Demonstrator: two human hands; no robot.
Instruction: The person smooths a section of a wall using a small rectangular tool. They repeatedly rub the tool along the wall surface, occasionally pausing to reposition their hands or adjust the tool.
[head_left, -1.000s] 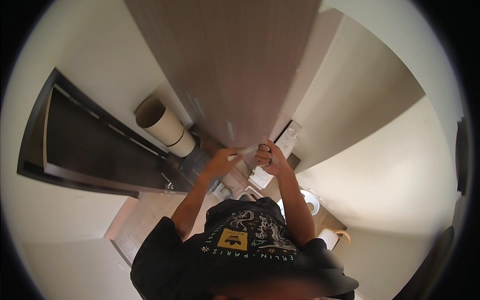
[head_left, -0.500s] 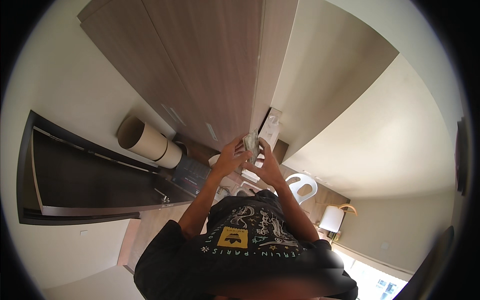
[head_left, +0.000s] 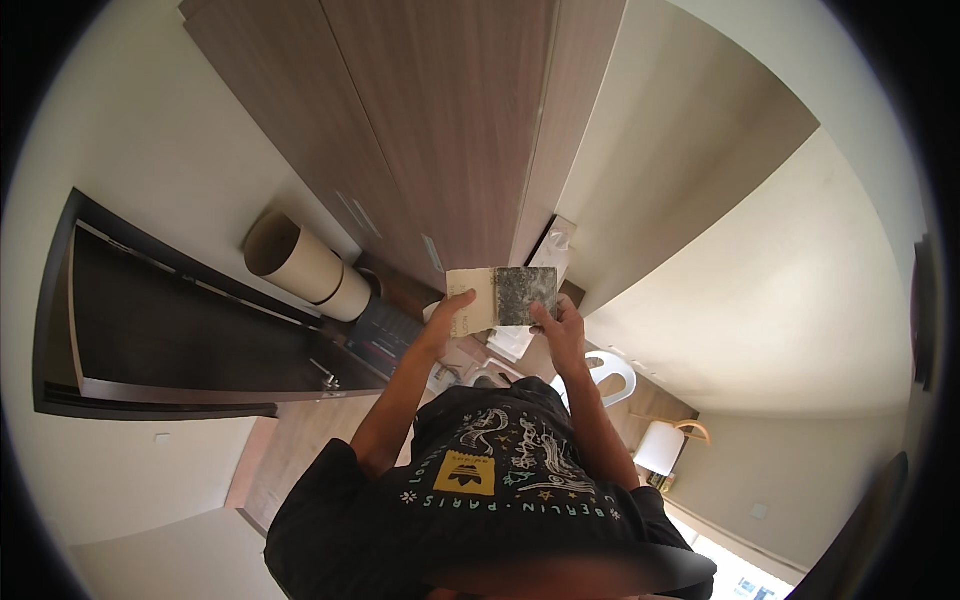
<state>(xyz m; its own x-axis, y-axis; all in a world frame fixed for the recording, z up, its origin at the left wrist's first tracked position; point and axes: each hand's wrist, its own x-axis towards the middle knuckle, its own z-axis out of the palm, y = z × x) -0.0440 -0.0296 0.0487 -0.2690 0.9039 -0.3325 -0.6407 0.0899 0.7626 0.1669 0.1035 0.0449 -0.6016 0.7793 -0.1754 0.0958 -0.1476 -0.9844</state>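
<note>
A small booklet (head_left: pixel 524 290) is spread flat between my two hands, held up in front of my chest. Its left half is cream with faint print, and its right half is a mottled dark grey. At the cream half's lower left edge, my left hand (head_left: pixel 441 323) pinches it with the thumb on top. My right hand (head_left: pixel 562 332) grips the grey half by its lower right corner, thumb lying across the surface. The fingers beneath are mostly hidden by the booklet.
Tall brown wood-grain cabinets (head_left: pixel 440 120) rise ahead. To the left stand a beige cylindrical container (head_left: pixel 345 295), a dark box (head_left: pixel 385 335) and a dark door (head_left: pixel 200 330). A white stool (head_left: pixel 612 375) is beyond my right forearm, with a white chair (head_left: pixel 660 447) farther right.
The booklet, earlier folded together and tilted edge-on, now lies spread with both halves facing up. My hands have moved apart to its two sides.
</note>
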